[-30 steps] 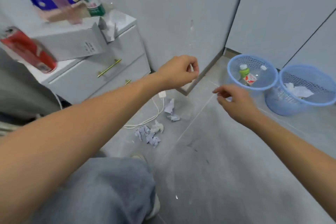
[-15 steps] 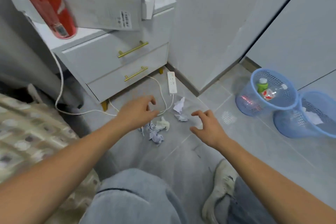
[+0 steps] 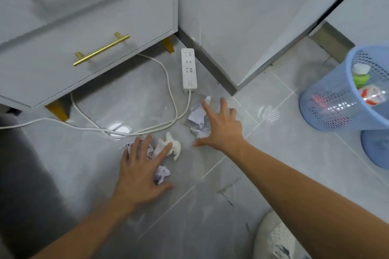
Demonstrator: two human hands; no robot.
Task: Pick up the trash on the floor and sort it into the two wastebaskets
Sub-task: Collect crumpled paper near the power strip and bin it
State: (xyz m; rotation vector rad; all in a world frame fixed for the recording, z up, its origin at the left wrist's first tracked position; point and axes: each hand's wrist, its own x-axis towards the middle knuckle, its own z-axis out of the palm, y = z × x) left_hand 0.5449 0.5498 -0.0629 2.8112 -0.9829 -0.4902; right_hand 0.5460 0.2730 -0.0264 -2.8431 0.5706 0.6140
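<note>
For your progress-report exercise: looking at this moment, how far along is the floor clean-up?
Done: the near basket already holds a bottle and a wrapper.
In hand: nothing gripped yet. The left hand is spread open over the paper scraps and tissue; the right hand is open at the paper ball.
Left: all that paper remains on the floor. The second basket is mostly out of view.

A room in a home, likely a bedroom.
White nightstand (image 3: 88,23) and power strip (image 3: 189,68) beyond the left hand (image 3: 141,172); tiled floor (image 3: 273,174) beneath.
</note>
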